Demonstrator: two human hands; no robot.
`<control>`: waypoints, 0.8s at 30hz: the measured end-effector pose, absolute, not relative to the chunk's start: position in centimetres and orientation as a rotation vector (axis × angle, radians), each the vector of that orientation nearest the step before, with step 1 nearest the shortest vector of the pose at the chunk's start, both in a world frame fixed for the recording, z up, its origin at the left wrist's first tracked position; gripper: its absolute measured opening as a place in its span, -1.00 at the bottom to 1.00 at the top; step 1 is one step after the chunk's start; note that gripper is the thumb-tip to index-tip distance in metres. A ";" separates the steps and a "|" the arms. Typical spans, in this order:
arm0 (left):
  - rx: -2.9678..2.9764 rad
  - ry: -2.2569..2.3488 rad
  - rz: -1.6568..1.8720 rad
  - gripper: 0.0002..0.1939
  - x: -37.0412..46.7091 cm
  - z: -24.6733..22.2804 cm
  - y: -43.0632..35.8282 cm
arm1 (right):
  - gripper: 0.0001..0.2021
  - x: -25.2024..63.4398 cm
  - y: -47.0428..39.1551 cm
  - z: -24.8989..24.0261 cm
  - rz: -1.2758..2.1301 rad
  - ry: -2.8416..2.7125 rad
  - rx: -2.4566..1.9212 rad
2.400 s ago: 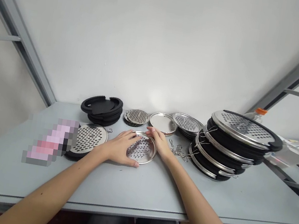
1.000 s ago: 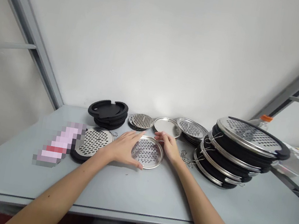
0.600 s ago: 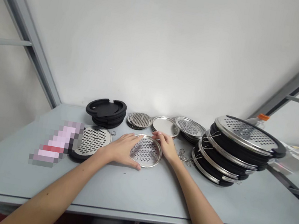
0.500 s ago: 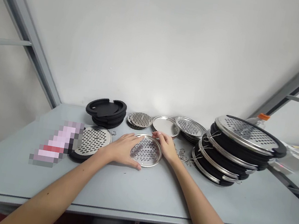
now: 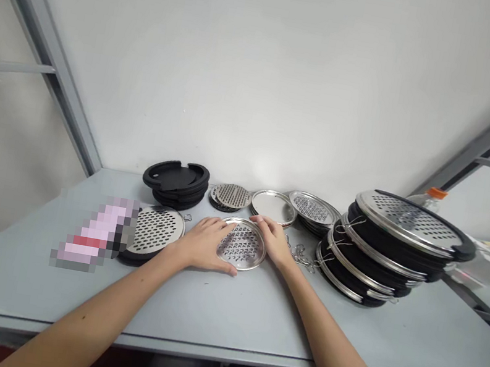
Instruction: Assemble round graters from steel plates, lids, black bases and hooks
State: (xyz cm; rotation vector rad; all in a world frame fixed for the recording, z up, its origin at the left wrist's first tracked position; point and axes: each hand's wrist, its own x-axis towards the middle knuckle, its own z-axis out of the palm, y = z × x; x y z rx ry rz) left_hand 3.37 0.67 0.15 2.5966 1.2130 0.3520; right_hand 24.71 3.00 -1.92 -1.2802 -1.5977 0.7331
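Observation:
A round metal grater disc (image 5: 244, 246) with a shiny rim lies on the table in front of me. My left hand (image 5: 209, 246) grips its left side, thumb along the near edge and fingers at the far edge. At the upper right rim, my right hand (image 5: 273, 241) holds on with bent fingers; its thumb is partly hidden. Left of my left hand lies a finished-looking grater (image 5: 155, 228), a perforated metal disc in a black holder. Several bent wire clips (image 5: 303, 256) lie just right of my right hand.
Along the wall stand black plastic rings (image 5: 177, 181), perforated discs (image 5: 233, 196), plain metal rings (image 5: 273, 207) and more grater discs (image 5: 313, 209). A tall leaning stack of assembled graters (image 5: 407, 226) rises at the right, before a bottle (image 5: 433, 199). A blurred pink item (image 5: 99, 225) lies left.
Both hands stay at the grater disc's rim. My left thumb has slid slightly right along the near edge. The view has shifted a little.

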 end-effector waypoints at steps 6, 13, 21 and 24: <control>2.468 1.323 0.353 0.16 3.9 0.7 -0.4 | -0.74 25.3 3.2 -2.5 0.371 -1.799 -1.308; 2.478 1.414 0.307 -0.24 4.0 2.3 -1.4 | -0.76 25.5 2.8 -2.2 0.253 -1.925 -1.370; 2.575 1.395 0.461 -0.55 3.9 2.6 -1.0 | -0.72 25.5 2.8 -2.5 0.369 -2.022 -1.326; 2.591 1.394 0.604 -0.62 3.7 2.2 -0.4 | -0.71 25.5 2.8 -2.6 0.453 -2.068 -1.186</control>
